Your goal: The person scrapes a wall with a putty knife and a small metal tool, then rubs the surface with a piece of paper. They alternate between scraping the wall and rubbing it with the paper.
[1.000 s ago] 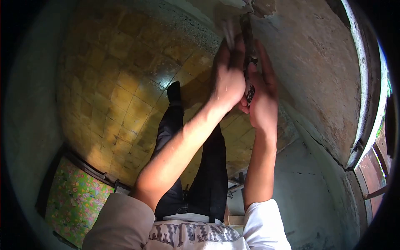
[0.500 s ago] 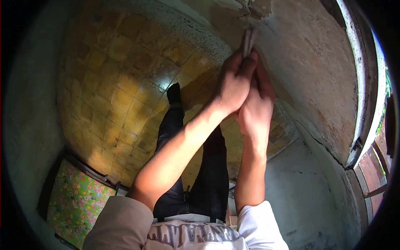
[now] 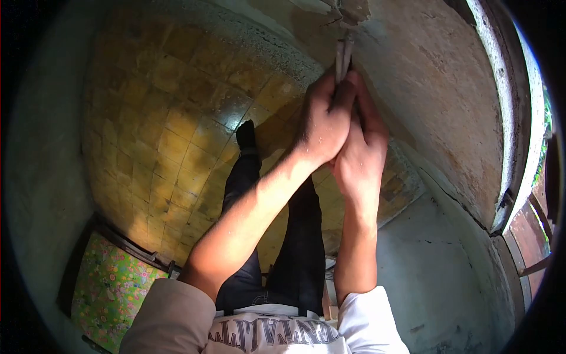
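Note:
Both my hands are raised together in front of the wall, closed one against the other. My left hand (image 3: 323,127) has its fingers wrapped round a slim grey object that looks like two narrow bars side by side (image 3: 343,54). My right hand (image 3: 361,156) presses against the left from the right side, its fingers bent up along the same object. Only the upper end of the bars shows; the rest is hidden in my hands. That end points at the worn wall (image 3: 424,76), just below a broken, cracked patch (image 3: 348,13). Whether it touches cannot be made out.
Yellowish floor tiles (image 3: 183,141) lie below, with my dark-socked foot (image 3: 246,134) on them. A cushion with a green floral cover (image 3: 115,283) sits in a dark frame at lower left. A pale wall (image 3: 421,265) and an opening with greenery are at right.
The view has turned slightly, so the wall and its crack sit a little further left. The bars' end has shifted left with them; my grip looks the same.

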`<state>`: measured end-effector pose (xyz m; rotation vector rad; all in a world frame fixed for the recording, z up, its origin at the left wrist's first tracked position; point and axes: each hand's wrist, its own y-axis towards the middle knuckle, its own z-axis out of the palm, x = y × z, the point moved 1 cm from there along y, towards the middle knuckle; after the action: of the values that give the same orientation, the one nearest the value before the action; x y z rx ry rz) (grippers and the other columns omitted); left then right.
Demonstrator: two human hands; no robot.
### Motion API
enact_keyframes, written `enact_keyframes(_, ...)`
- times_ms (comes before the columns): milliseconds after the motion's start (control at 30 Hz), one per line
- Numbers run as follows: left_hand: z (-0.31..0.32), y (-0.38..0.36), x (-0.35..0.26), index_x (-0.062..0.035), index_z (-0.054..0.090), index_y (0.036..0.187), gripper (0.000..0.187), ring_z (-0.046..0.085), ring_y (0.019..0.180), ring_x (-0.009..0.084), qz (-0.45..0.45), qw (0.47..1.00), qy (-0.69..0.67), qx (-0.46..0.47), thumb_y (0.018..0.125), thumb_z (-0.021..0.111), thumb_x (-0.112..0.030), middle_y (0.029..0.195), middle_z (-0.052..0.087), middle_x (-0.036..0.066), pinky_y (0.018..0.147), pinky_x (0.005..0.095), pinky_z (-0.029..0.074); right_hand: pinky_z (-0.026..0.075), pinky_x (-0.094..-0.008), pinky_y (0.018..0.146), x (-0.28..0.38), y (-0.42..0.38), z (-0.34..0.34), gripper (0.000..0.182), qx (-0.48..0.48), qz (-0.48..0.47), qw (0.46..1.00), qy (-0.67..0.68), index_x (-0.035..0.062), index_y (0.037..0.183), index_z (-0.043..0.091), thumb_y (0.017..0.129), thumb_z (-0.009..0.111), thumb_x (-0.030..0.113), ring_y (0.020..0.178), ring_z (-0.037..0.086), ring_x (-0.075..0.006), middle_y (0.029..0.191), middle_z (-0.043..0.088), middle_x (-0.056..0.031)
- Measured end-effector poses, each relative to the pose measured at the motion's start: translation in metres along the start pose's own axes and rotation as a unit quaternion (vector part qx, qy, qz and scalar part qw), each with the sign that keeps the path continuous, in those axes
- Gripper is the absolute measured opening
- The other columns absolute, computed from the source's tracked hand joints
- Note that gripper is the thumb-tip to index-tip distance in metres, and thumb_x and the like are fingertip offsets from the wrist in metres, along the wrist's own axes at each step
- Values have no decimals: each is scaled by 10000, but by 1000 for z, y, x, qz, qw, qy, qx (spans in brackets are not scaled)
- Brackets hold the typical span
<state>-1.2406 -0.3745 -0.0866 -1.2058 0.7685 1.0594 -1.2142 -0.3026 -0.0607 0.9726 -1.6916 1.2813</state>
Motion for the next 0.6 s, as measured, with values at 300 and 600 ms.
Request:
enact_keyframes(300, 2, 3, 1, 21, 388, 1432, 462, 422, 1316, 177, 3, 1000, -6, -4, 991, 440, -105, 1451, 444, 157, 1085, 278, 314, 429, -315, 979, 7, 2, -3, 408, 19, 57, 998, 13, 34, 1353, 515, 956, 439, 92, 1162, 577, -235, 1248, 611, -207)
enact_keyframes(600, 3, 6, -4, 18, 414, 1419, 451, 491, 1194, 130, -59, 998, -11, -28, 995, 453, -130, 1371, 522, 110, 1010, 263, 382, 452, -337, 943, 9, 5, -2, 415, 28, 47, 998, 6, 51, 1343, 525, 946, 411, 91, 1114, 615, -295, 1181, 630, -235)
